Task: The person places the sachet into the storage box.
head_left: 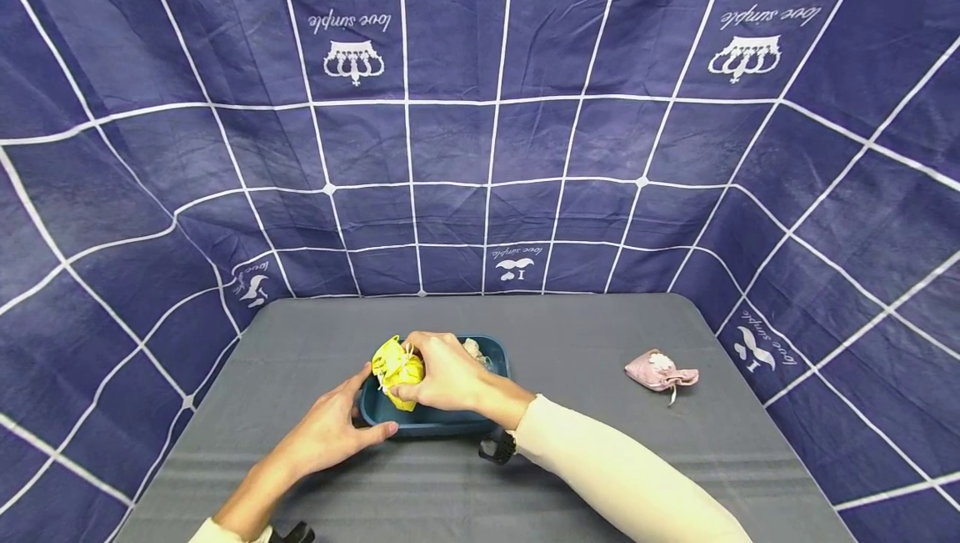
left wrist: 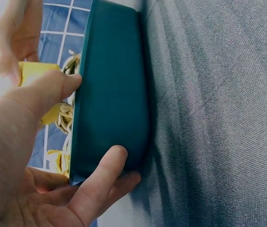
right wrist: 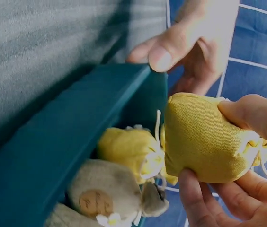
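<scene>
My right hand [head_left: 450, 372] pinches a small yellow drawstring pouch [right wrist: 204, 137] between thumb and fingers, over the left part of a teal plastic bin [head_left: 442, 429]. The pouch's gathered neck and cord point toward the palm in the right wrist view. My left hand [head_left: 326, 426] grips the left end of the bin, its thumb at the front rim and its other fingers spread round the end wall. Inside the bin lie another yellow pouch [right wrist: 129, 149] and a grey-beige pouch [right wrist: 102, 184] with a round brown label and a white flower. The right forearm hides part of the bin.
A pink drawstring pouch [head_left: 652, 370] with a white flower lies on the grey cloth-covered table [head_left: 570, 460], right of the bin. A blue curtain [head_left: 450, 143] with white grid lines hangs behind the table and along both sides.
</scene>
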Demonstrator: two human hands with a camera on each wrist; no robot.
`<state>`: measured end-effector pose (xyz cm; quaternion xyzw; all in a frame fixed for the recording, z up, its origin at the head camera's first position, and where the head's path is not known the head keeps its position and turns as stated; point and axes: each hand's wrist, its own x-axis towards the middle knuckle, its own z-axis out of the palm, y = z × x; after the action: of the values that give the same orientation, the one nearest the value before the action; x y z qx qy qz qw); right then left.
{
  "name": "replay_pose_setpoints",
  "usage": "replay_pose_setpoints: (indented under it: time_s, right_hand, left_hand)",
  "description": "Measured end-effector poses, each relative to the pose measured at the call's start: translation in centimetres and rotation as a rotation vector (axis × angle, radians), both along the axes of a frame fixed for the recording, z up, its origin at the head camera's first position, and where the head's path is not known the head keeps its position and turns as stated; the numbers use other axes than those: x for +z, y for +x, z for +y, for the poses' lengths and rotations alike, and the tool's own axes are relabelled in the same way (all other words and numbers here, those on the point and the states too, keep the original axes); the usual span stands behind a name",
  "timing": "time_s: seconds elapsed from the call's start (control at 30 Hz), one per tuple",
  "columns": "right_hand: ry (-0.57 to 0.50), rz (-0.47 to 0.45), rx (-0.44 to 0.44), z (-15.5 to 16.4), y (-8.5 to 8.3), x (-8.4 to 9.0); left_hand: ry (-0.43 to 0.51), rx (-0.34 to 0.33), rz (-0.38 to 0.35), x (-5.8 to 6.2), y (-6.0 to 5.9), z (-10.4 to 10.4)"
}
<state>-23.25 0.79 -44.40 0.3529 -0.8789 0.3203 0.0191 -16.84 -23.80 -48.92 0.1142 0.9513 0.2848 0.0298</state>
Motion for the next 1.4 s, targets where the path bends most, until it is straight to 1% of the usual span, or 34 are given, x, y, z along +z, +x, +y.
replay_pose_setpoints:
  time_s: [0.13, 0.27, 0.43, 0.57, 0.7, 0.8, 0.93, 1.07, 1.23, 1.4]
  right_hand:
    - [0.022, -0.006, 0.013, -0.9, 0.2, -0.6]
    - [0.055, 0.004, 0.001, -1.8, 0.4, -1.0]
    - [0.13, 0.025, -0.012, -2.4, 0.4, -1.4]
    - [0.158, -0.001, 0.0, -2.2, 0.3, -1.6]
    - [0.128, -0.019, 0.01, -1.6, 0.4, -1.7]
    - [0.083, -0.028, 0.022, -0.9, 0.6, -1.8]
    - [0.02, -0.045, 0.035, 0.0, 0.7, -1.5]
    - [-0.02, -0.077, 0.026, 1.1, 1.1, -1.2]
    - [-0.054, -0.073, 0.008, 3.1, 1.9, -1.3]
    - [-0.085, -0.035, -0.028, 5.7, 2.1, -1.2]
  left_hand:
    - [0.002, 0.003, 0.001, -0.1, 0.0, 0.0]
    - [0.0, 0.0, 0.017, -0.1, 0.0, 0.1]
    - [-0.002, -0.006, 0.026, -0.1, 0.0, 0.0]
    - [0.006, -0.007, 0.023, -0.1, 0.0, -0.1]
    - [0.013, -0.01, 0.024, -0.2, 0.0, -0.1]
    - [0.014, -0.011, 0.029, -0.2, 0.0, -0.1]
    - [0.014, -0.011, 0.039, -0.2, 0.1, -0.2]
    - [0.009, -0.009, 0.044, -0.1, 0.3, -0.3]
    - [0.0, -0.005, 0.019, -0.1, 0.5, -0.1]
    - [-0.013, 0.009, 0.011, 0.0, 0.4, 0.1]
